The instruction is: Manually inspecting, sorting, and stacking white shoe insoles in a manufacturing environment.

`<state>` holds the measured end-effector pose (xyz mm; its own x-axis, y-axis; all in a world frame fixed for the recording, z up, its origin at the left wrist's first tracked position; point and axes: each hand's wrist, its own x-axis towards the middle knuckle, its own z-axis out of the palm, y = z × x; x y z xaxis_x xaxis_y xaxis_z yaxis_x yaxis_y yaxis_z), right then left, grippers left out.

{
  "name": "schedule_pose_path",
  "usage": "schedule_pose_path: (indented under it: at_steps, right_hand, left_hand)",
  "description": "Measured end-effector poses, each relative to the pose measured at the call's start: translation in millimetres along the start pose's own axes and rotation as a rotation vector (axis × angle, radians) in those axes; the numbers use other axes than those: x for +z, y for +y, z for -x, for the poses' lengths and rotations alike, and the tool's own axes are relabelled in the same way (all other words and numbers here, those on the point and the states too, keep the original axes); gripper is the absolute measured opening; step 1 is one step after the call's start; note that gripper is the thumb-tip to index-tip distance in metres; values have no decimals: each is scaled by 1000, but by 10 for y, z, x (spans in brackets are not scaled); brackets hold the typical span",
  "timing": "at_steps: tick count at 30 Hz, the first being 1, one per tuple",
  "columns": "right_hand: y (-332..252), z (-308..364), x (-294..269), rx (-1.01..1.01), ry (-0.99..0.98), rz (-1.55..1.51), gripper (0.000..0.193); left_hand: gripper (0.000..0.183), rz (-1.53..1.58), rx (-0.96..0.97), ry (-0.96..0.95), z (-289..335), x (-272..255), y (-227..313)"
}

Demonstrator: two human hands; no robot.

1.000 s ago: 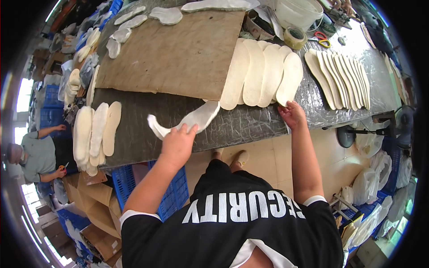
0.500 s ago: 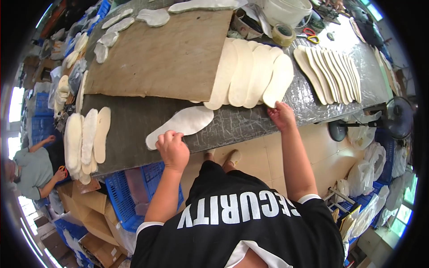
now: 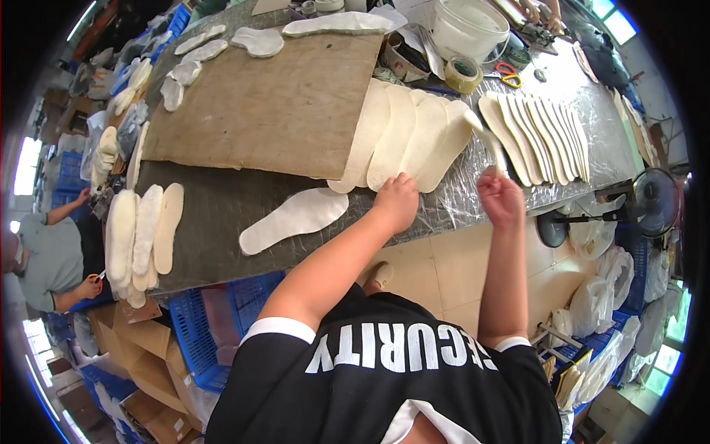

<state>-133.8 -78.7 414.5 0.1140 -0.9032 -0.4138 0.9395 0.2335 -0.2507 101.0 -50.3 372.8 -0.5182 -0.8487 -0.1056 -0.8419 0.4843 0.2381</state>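
My right hand (image 3: pixel 503 198) pinches the lower end of a cream insole (image 3: pixel 486 138), lifted and seen almost edge-on at the right end of a fanned row. My left hand (image 3: pixel 397 201) is closed at the lower end of another insole (image 3: pixel 388 137) in that row, fingers bent over its edge; the fingertips are partly hidden. To its left, a single white insole (image 3: pixel 294 220) lies flat near the table's front edge. A second overlapping row of insoles (image 3: pixel 534 137) lies to the right of my right hand.
A brown board (image 3: pixel 259 103) covers the table's middle, with white insole pieces (image 3: pixel 257 42) around its far and left edges. Behind the row stand a white bucket (image 3: pixel 470 28), a tape roll (image 3: pixel 463 74) and scissors (image 3: pixel 508 75). Insoles (image 3: pixel 168 228) overhang the left corner. A co-worker (image 3: pixel 52 255) holds scissors.
My left hand has left the single white insole and moved right to the fanned row. My right hand has shifted right, lifting the row's end insole off the table.
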Motion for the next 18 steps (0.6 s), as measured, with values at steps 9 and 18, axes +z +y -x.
schedule_pose_path:
  at_steps: [9,18]
  right_hand:
    - [863,1178,472,-152,-232,431,19]
    - [1785,1392,-358,465,-431,875,17]
  left_hand:
    - [51,1441,-211,44,-127,-361,-213]
    - [89,2170,50,-437,1084,-640,16]
